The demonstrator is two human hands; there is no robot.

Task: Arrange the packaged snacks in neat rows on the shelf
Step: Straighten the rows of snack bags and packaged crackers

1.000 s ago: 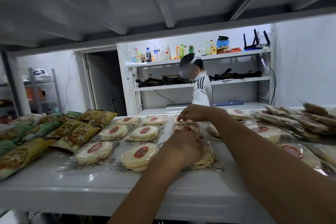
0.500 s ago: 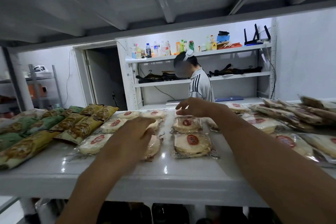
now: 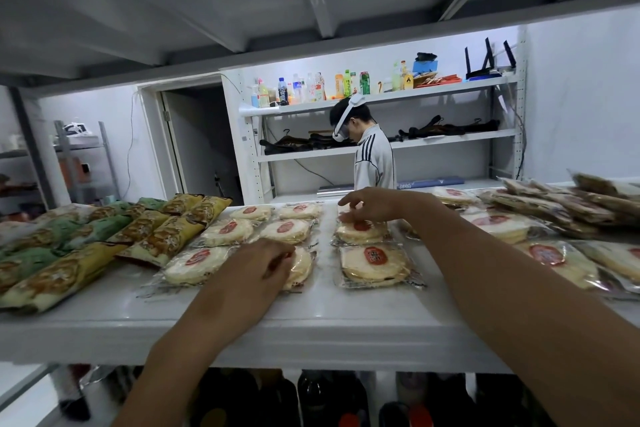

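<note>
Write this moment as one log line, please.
left hand: rests on front-row cake pack | right hand: fingertips on middle-row cake pack | shelf: rows unfinished, loose packs at right

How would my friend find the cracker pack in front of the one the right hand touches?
On the white shelf, clear packs of round crackers fill the middle. The right hand touches the rear pack; the front pack lies nearer the edge. Its red label shows fully, no hand on it.
</note>
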